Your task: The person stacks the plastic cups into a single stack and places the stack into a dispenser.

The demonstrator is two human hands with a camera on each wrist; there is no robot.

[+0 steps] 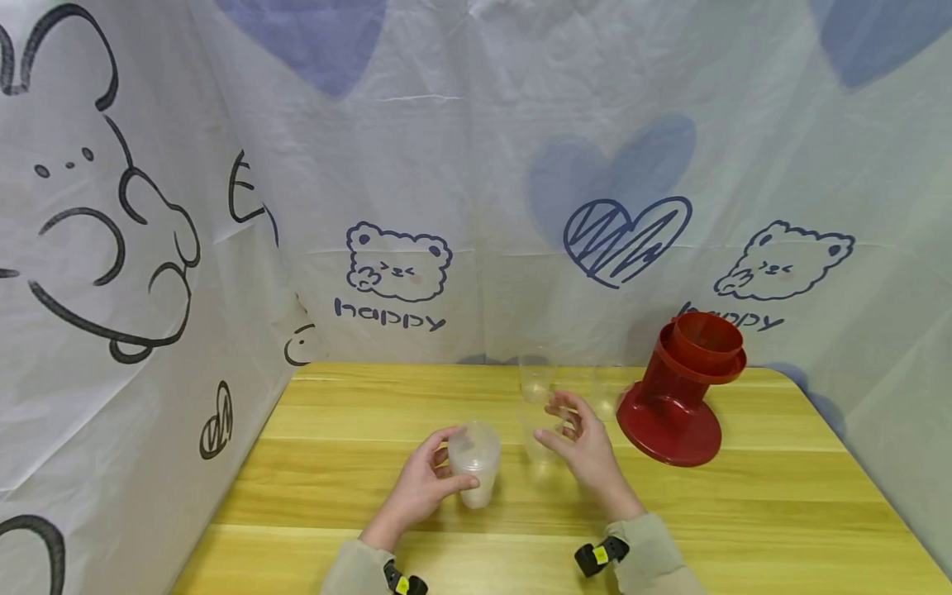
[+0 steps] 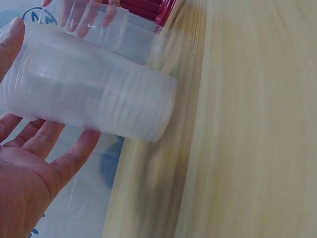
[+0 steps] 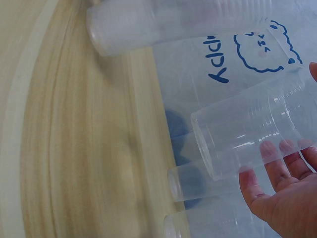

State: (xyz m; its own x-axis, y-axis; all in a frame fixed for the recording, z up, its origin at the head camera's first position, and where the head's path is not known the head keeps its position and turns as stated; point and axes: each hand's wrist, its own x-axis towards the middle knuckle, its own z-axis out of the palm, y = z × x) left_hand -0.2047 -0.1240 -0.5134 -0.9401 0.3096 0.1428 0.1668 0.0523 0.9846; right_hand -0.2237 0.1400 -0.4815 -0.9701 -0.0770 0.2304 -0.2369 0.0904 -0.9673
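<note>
My left hand (image 1: 424,487) grips a stack of nested clear plastic cups (image 1: 476,459), held upright with its rims at the top. Several rim edges show close together on this stack (image 2: 94,82) in the left wrist view, with fingers on one side and the thumb on the other. To its right, my right hand (image 1: 589,454) holds a single clear plastic cup (image 3: 247,131), fingers along one side. Only part of the thumb shows in the right wrist view. Beyond that hand, two more clear cups (image 1: 537,380) (image 1: 607,401) stand apart at the table's back.
A red plastic piece with a round flared base and stepped cylindrical top (image 1: 669,405) stands at the back right, leaning in this view. The wood-grain table (image 1: 781,496) meets a white printed cloth (image 1: 483,182) behind; more cloth hangs at the left.
</note>
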